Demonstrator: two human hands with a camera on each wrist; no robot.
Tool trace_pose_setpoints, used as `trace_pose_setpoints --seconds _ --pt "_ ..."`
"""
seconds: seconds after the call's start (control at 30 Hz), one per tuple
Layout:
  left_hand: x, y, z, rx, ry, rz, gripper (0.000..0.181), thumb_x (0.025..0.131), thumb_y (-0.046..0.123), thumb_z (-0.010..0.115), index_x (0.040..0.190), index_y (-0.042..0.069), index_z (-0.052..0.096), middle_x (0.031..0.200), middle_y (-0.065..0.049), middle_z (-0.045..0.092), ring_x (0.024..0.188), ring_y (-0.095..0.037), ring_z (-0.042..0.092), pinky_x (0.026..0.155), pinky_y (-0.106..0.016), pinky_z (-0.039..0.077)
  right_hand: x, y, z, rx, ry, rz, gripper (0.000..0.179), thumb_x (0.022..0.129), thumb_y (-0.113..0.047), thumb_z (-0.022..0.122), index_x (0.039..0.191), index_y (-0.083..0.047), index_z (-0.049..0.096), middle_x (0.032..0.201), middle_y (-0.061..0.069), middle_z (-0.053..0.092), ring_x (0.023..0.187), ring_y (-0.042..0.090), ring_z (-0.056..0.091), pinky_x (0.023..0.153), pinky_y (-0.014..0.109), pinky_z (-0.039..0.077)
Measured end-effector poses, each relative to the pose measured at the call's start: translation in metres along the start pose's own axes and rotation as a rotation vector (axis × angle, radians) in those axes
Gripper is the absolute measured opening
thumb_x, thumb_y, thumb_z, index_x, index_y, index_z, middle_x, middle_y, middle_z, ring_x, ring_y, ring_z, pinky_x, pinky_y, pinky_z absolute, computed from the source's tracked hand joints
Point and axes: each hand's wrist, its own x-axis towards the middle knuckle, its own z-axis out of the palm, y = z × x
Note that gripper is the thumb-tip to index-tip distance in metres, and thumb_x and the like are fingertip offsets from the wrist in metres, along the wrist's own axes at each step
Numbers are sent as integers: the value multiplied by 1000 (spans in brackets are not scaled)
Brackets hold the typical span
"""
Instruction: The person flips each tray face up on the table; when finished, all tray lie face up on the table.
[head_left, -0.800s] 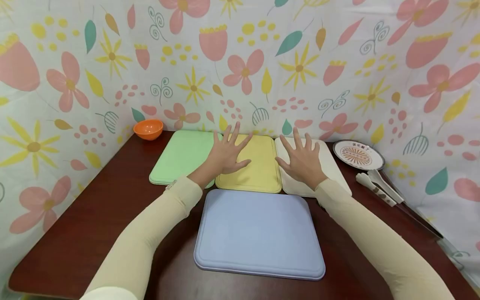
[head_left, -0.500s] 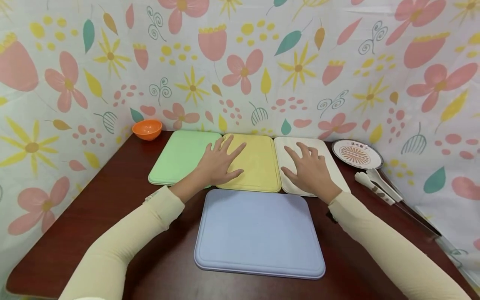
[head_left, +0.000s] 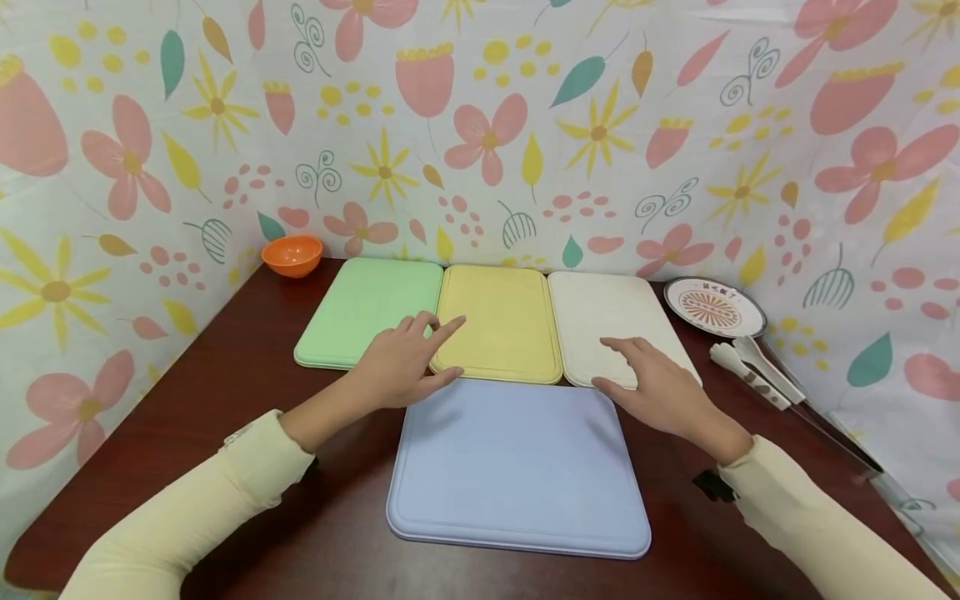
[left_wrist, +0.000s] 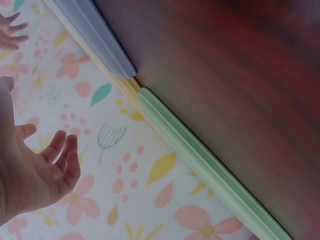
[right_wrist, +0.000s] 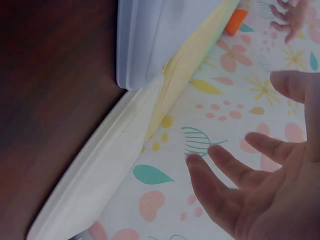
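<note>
My left hand point(head_left: 401, 360) hovers over the gap where the green pad point(head_left: 375, 296) and the yellow pad point(head_left: 502, 325) meet, fingers loosely bent and holding nothing. Over the white pad point(head_left: 600, 304) and its front edge is my right hand point(head_left: 660, 387), also relaxed and without anything in it. Both wrist views show the left hand point(left_wrist: 37, 172) and right hand point(right_wrist: 250, 185) raised above the pads. A larger blue pad point(head_left: 517, 467) lies in front of the row, nearest me. All the pads are flat rectangles with rounded corners.
An orange bowl point(head_left: 292, 255) sits at the back left corner of the dark red-brown table point(head_left: 187, 400). To the right are a white plate point(head_left: 716, 307) with an orange print and a pair of tongs point(head_left: 772, 387). A flower-patterned cloth point(head_left: 487, 208) hangs behind.
Both hands have drawn back toward me and moved apart, the left one leftward, the right one rightward. Their spread fingers have relaxed and bent. The pads have stayed in place.
</note>
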Motion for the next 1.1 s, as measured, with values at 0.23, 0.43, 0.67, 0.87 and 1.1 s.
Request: trace_pose_setpoints --seconds 0.23,0.43,0.67,0.87,1.1 --pt "-22 5 -7 -100 -84 -40 70 93 58 57 153 27 39 131 -2 48 88 -14 53 55 -27 43 -22 9 1 151 -79 -12 62 93 -42 68 140 -5 51 134 17 58 102 31 65 79 44 54" --pt "-36 1 -10 -123 -209 -56 73 91 61 59 153 26 40 133 -2 48 92 -16 55 59 -28 45 -31 14 5 248 -158 3 62 91 -39 72 138 -2 52 129 18 59 96 25 65 77 40 54" --pt "-48 -11 -10 -153 -336 -34 86 87 63 65 155 19 35 132 -9 52 104 -22 59 69 -33 50 -37 17 9 333 -240 -8 64 88 -36 76 136 0 53 128 21 59 89 18 66 70 30 54" --pt "-52 -16 -7 -235 -368 -39 86 84 56 73 153 17 39 142 -11 53 126 -28 53 91 -46 50 -41 18 11 326 -275 -17 70 85 -35 79 139 0 51 132 22 58 92 20 67 73 31 55" --pt "-56 -12 -5 -260 -450 -38 92 79 59 76 152 15 41 142 -11 54 123 -34 51 90 -49 49 -44 19 14 368 -321 -19 78 83 -38 80 144 0 47 141 22 52 99 25 68 74 29 55"
